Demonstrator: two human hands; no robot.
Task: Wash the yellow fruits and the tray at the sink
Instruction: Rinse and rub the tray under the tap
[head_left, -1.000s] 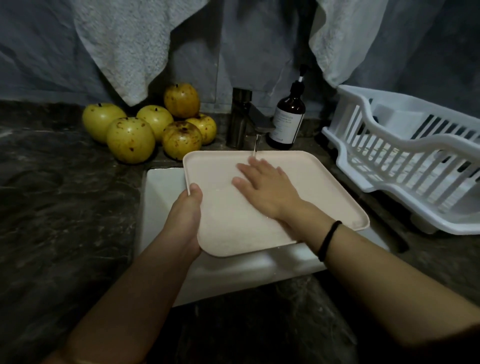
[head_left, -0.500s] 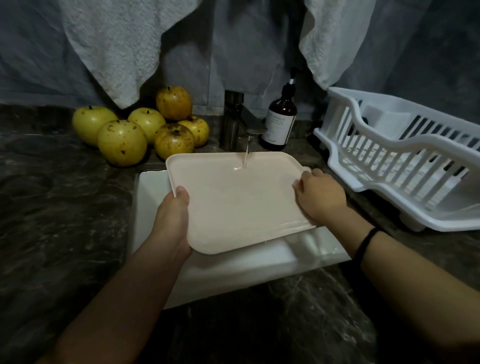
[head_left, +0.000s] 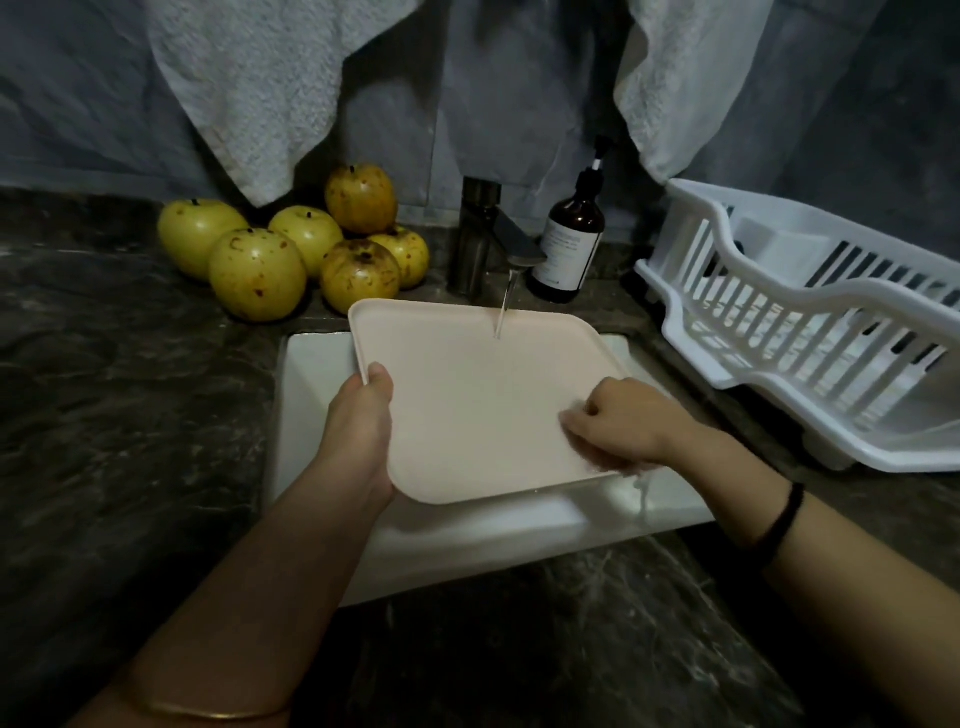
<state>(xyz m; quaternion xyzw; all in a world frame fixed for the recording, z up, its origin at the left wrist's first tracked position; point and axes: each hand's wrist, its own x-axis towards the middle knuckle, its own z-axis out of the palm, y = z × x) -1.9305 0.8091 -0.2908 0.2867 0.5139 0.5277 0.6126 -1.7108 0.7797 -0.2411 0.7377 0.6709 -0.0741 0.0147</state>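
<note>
A pale pink tray (head_left: 467, 384) is held over the white sink (head_left: 311, 415), tilted, with water from the metal tap (head_left: 483, 239) falling on its far edge. My left hand (head_left: 358, 431) grips the tray's left edge, thumb on top. At the tray's near right corner my right hand (head_left: 618, 421) holds on with curled fingers, and water runs off below it. Several yellow spotted fruits (head_left: 257, 273) lie in a pile on the dark counter, left of the tap.
A brown pump bottle (head_left: 571, 244) stands right of the tap. A white dish rack (head_left: 810, 332) fills the counter on the right. Two pale towels (head_left: 249, 88) hang on the wall behind. Dark stone counter (head_left: 104, 415) surrounds the sink.
My right hand left the tray's middle, went to its right edge, then slid to the near right corner. The tray shifted slightly left under the running water.
</note>
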